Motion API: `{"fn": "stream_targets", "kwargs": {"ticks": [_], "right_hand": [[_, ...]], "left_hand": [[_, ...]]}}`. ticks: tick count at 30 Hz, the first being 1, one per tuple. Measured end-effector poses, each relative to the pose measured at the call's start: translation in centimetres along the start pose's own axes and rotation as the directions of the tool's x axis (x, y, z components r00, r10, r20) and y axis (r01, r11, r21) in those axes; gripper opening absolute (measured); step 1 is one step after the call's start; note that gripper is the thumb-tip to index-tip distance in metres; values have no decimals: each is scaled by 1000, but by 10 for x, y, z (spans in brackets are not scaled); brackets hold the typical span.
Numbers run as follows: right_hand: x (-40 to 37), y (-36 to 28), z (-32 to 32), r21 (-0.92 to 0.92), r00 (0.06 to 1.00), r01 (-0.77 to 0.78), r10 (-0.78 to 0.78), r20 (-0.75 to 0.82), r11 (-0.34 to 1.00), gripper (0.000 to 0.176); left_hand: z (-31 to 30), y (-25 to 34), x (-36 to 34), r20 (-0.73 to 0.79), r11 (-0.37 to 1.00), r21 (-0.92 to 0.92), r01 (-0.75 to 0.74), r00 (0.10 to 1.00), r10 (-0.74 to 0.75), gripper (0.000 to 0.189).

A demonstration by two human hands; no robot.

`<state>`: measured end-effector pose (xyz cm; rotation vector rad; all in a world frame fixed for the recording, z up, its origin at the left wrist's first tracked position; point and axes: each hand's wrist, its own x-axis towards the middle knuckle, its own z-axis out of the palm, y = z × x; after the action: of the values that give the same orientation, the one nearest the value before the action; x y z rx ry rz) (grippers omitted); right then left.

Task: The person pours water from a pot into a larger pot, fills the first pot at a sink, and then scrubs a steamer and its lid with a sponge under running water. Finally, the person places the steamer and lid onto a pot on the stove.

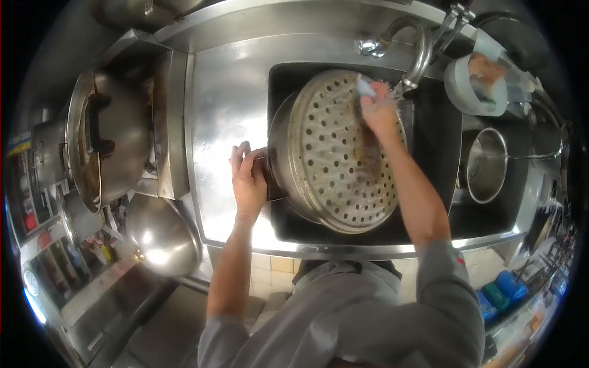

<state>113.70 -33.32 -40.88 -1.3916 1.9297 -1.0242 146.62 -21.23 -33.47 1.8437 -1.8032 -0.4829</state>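
A large round metal steamer pot (pixel 334 178) with a perforated bottom lies tilted on its side in the sink, its holed face turned up and to the right. My left hand (pixel 248 181) is closed around the side handle (pixel 275 184) at the pot's left. Over the upper right of the holed face, my right hand (pixel 381 113) presses a pale bluish-white scrubbing cloth (pixel 366 86) against the metal; its exact kind is blurred. A curved faucet (pixel 423 52) ends just beside that hand, with water splashing there. Brownish marks show on the holed face below my right wrist.
The dark sink basin (pixel 426 178) surrounds the pot. In the right basin stands a metal pot (pixel 488 165), with a white plastic tub (pixel 460 86) above it. A big lidded pot (pixel 119 135) is at the left, a shiny metal bowl (pixel 162 236) below it.
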Motion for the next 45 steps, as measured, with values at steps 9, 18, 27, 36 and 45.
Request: {"fn": "stream_targets", "kwargs": {"ticks": [9,18,27,36,45], "right_hand": [[21,-18,17,20,997,77,-77,19,997,30],[-168,-8,-64,-83,913,400,-389,126,913,31],[-18,-5,10,-74,973,229,-229,10,971,34],[-125,53,-62,-115,975,197,-182,127,974,32],[-127,-2,-48,-17,953,263,-257,159,965,31]], "left_hand": [[3,-4,-1,18,1000,8,5,1000,-5,21],[8,-2,-3,-8,999,-52,11,1000,-11,31],[9,-3,-2,1,1000,-24,-1,1000,1,29],[9,-6,-1,-22,1000,-18,-9,1000,8,23],[9,-5,2,16,1000,-26,-15,1000,16,22]]}}
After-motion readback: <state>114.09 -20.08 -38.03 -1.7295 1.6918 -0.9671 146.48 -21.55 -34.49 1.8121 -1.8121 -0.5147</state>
